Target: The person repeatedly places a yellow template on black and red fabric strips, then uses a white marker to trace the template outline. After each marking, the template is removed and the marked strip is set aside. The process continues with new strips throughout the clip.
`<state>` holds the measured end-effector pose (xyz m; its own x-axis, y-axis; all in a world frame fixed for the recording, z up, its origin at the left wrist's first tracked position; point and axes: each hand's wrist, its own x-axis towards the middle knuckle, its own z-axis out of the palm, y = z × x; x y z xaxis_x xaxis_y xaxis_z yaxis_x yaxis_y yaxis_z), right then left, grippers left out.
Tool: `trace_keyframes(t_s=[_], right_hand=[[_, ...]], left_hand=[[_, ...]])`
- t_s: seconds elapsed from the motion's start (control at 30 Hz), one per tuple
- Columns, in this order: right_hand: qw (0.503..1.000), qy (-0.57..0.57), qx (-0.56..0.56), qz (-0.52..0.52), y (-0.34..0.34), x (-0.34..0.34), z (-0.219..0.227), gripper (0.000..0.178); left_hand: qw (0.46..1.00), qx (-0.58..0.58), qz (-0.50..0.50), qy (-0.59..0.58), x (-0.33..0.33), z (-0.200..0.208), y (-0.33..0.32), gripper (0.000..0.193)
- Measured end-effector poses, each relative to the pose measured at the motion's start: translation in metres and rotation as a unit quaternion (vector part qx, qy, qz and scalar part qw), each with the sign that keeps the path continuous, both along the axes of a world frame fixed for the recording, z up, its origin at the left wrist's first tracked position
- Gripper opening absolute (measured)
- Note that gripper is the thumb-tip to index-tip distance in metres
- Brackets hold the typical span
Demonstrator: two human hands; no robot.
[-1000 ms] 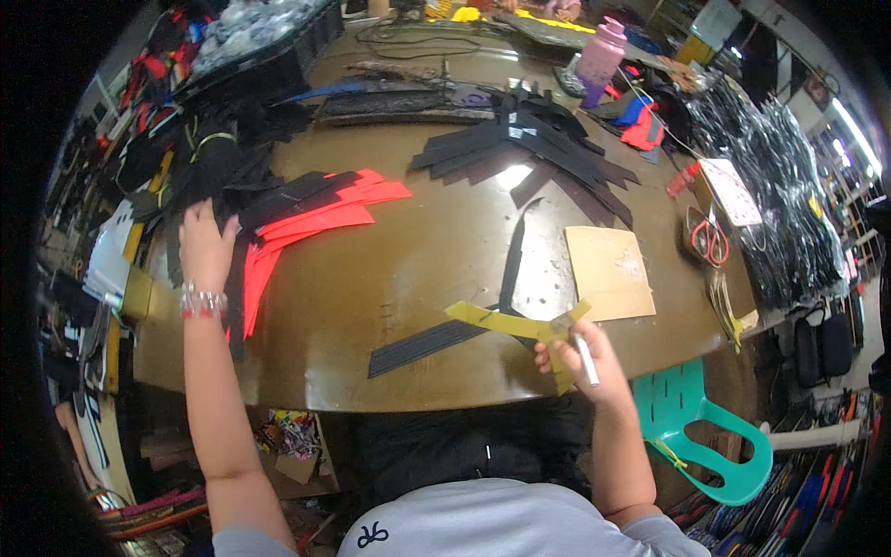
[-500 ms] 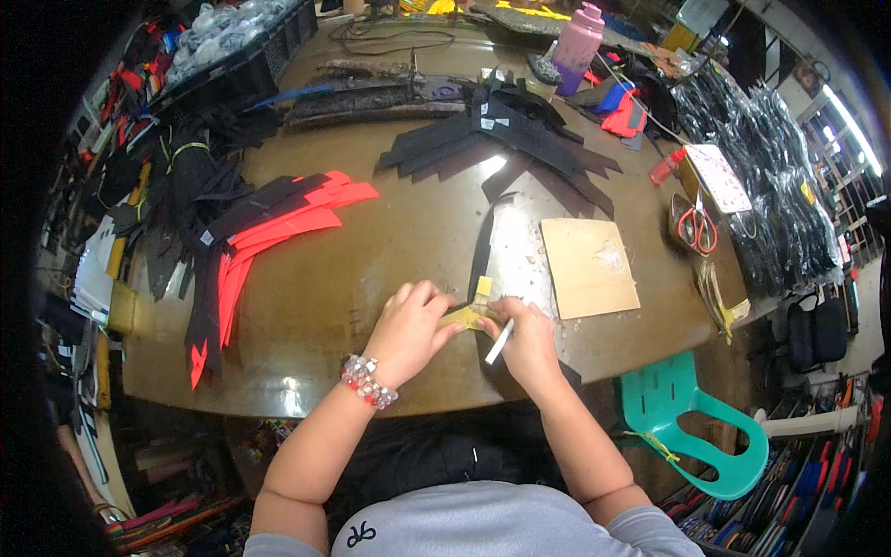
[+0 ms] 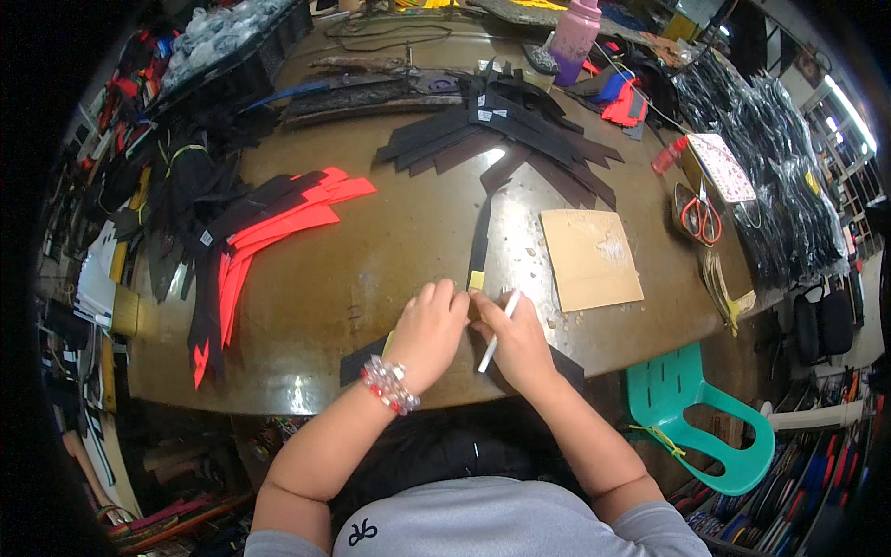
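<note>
My left hand lies closed over a yellow piece with its fingertips near my right hand; most of the piece is hidden. One yellow end shows beyond the fingers, on a black strip that runs away from me. My right hand is closed around a slim white pen-like stick, its fingers beside the left ones. Black flat material sticks out left of my left wrist and right of my right hand. Whether these join under my hands is hidden.
Tan board lies right of my hands. Black-and-red pieces fan out at left; black pieces are stacked ahead. Orange-handled scissors, a pink-purple bottle and a green chair are at right.
My left hand has turned over the yellow piece and moved slightly right, covering most of it. The white stick now stands steeper in my right hand. Black material now shows by my left wrist.
</note>
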<state>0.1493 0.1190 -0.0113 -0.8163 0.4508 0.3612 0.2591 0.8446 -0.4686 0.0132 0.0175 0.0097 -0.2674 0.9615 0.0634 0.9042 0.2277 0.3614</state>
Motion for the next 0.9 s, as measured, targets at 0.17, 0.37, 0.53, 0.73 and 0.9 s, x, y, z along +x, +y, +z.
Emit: trace_keyframes(t_s=[0.17, 0.37, 0.53, 0.73, 0.9], right_hand=[[0.995, -0.047, 0.025, 0.085, 0.016, -0.001, 0.013, 0.037], [0.888, -0.019, -0.459, 0.011, 0.068, -0.018, 0.031, 0.03], [0.918, 0.003, -0.396, 0.035, 0.08, -0.031, 0.006, 0.02], [0.919, 0.042, -0.388, 0.054, 0.08, -0.028, -0.007, 0.02], [0.902, 0.088, -0.417, 0.064, 0.08, -0.03, -0.004, 0.019]], left_hand=[[0.978, 0.194, 0.074, -0.005, -0.026, -0.012, 0.028, 0.027], [0.972, 0.179, 0.127, -0.081, -0.025, -0.036, 0.036, 0.034], [0.979, 0.162, 0.105, -0.065, -0.027, -0.033, 0.035, 0.031], [0.981, 0.161, 0.092, -0.061, -0.025, -0.032, 0.035, 0.031], [0.983, 0.138, 0.101, -0.069, -0.025, -0.03, 0.036, 0.032]])
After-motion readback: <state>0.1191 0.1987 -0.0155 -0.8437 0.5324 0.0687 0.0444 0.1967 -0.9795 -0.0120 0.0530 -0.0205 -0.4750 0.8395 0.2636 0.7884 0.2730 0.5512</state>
